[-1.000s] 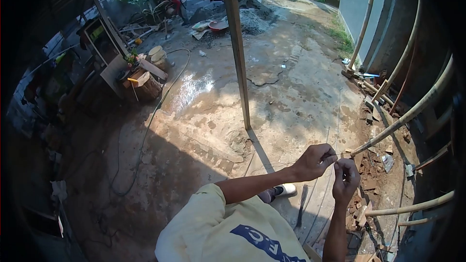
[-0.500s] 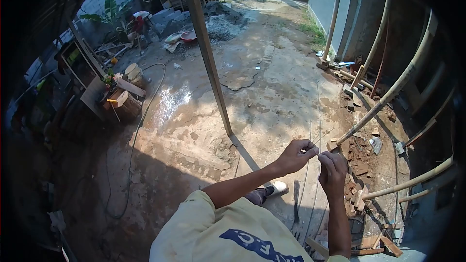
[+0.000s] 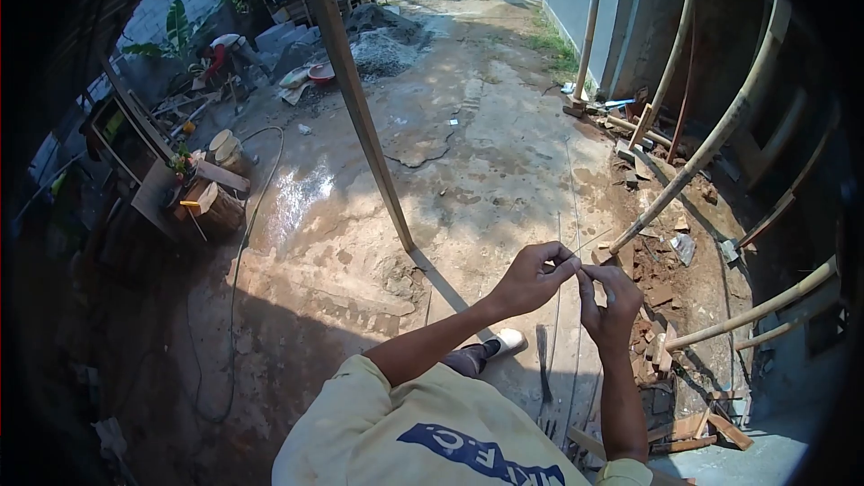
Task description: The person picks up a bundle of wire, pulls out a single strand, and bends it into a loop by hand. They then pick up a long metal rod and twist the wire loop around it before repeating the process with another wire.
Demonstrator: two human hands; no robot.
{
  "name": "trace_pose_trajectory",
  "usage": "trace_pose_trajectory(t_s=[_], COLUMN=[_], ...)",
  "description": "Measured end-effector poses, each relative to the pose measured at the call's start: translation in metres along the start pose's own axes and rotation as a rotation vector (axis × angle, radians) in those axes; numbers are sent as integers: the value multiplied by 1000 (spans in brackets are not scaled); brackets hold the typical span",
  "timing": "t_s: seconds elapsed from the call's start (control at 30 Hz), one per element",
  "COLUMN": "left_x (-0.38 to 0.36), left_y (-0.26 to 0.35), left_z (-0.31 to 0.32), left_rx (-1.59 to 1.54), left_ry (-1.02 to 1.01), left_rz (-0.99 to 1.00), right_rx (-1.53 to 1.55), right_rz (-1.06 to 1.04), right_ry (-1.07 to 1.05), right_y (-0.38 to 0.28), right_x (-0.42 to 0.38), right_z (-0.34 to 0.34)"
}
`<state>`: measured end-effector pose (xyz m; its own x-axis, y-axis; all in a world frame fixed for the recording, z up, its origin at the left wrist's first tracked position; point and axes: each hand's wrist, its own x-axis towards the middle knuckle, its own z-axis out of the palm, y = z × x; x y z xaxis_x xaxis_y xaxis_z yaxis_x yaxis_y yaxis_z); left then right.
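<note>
Both hands are raised in front of my chest with their fingertips nearly meeting. My left hand (image 3: pixel 540 279) is closed in a pinch on a thin wire (image 3: pixel 595 240), whose loose end sticks out to the upper right. My right hand (image 3: pixel 614 300) pinches at the same spot, thumb and forefinger together; the piece between the fingertips is very thin and mostly hidden. Below them on the ground lies a dark bundle of thin strands (image 3: pixel 544 364). Long thin rods (image 3: pixel 560 306) run along the concrete beneath my hands.
A wooden post (image 3: pixel 360 108) stands ahead. Bamboo poles (image 3: pixel 720 144) lean along the right wall above broken bricks (image 3: pixel 661 292). At left are a hose (image 3: pixel 236 288), buckets (image 3: pixel 229 153) and a stump (image 3: pixel 219 207). Another person (image 3: pixel 220 56) bends near a gravel heap (image 3: pixel 382 49).
The view has shifted slightly, so the surroundings sit further left and up. My right hand's fingers have straightened toward the left fingertips. The person at the back has bent over.
</note>
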<state>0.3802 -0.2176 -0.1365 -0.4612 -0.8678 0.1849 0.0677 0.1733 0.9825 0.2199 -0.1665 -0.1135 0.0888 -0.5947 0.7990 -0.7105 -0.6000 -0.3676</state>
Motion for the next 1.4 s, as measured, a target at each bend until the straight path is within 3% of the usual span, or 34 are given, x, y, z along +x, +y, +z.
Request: trace_pose_trajectory(t_s=[0.13,0.27,0.33,0.37,0.6,0.77,1.17,1.27,1.4], left_x=[1,-4,0,0,-7,-2,6,7,9], left_y=[8,25,18,16,25,13,4,16,28], left_z=[-3,-8,-10,-13,-24,-29,-39,-36,-30], left_rx=[42,98,440,497,654,793,937,901,859], left_ry=[52,30,98,107,28,33,-32,-47,-57], left_rz=[16,95,473,531,567,735,809,771,679], right_rx=[-15,-14,-16,-5,25,59,180,127,-43], right_rz=[-27,77,89,98,114,123,350,269,9], right_ry=[-86,-112,-87,-89,-161,-201,-351,-321,-265], right_y=[3,4,7,8,1,0,5,5,5], right_x=[4,7,9,10,15,17,23,24,28], right_z=[-3,-1,-1,-1,-4,-7,-12,-12,-15])
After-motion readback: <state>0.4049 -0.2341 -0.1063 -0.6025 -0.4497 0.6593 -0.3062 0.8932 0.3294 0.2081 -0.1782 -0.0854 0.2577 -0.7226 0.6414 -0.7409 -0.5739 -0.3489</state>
